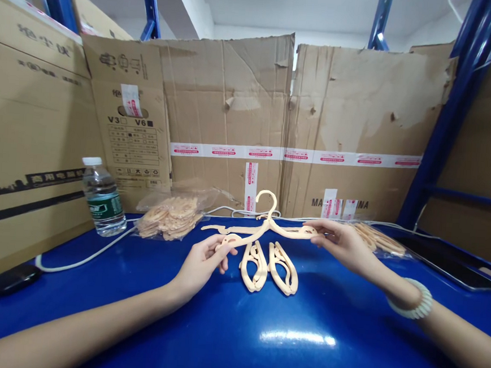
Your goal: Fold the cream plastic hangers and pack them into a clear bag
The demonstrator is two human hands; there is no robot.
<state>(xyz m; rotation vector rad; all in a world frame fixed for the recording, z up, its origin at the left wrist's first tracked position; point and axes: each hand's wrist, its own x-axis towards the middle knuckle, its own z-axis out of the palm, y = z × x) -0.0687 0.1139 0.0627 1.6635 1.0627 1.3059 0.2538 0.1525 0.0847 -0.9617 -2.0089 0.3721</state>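
Observation:
A cream plastic folding hanger (268, 225) is held just above the blue table (292, 341), hook upward. My left hand (203, 263) pinches the end of its left arm. My right hand (340, 242) pinches the end of its right arm. The hanger's arms are spread out sideways. Two loose cream hanger parts (270, 264) lie flat on the table right below it, side by side.
A clear bag of cream hanger pieces (170, 215) lies at the back left beside a water bottle (102, 195). More cream pieces (379, 237) lie at the back right. A white cable (82, 259), a black object (11, 279) and a dark tablet (447, 262) rest on the table. Cardboard boxes wall the back.

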